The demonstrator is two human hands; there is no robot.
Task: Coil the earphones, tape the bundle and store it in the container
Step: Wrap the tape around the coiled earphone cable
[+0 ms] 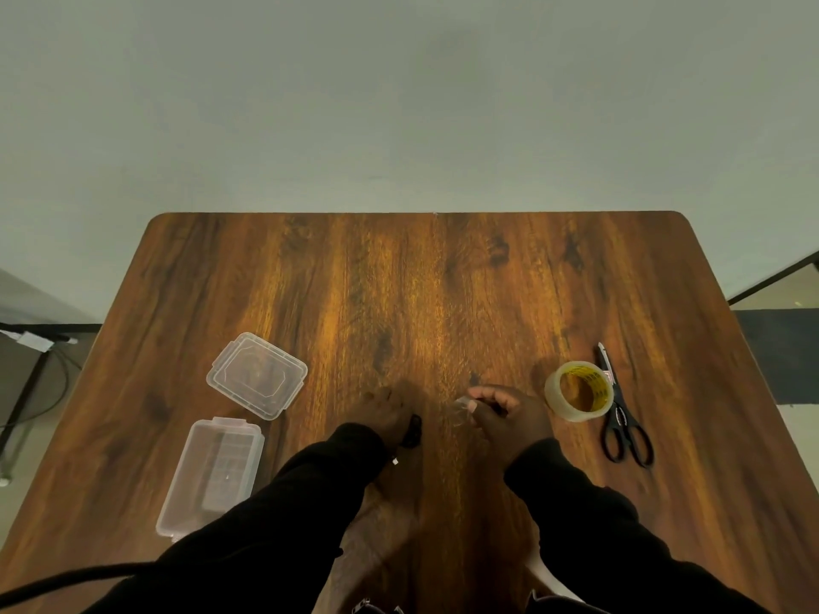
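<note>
left hand: nearest, palm down on the counter, fingers curled together over the coiled earphones; only a dark loop of the bundle shows at the thumb side, and a small pale bit at the wrist may be its plug
right hand: just right of the earphones, fingers pinched on a short strip of clear tape, the strip hanging toward the bundle
key relation: the tape lies right of the bundle with a narrow gap between; the right hand is the one to carry it leftward, across the coil's exposed side, as I judge it
container: left of the earphones, open, well apart
lid: beyond the container, lying separate
tape roll: right of the right hand, near
scissors: just beyond the roll, touching or nearly so
</note>
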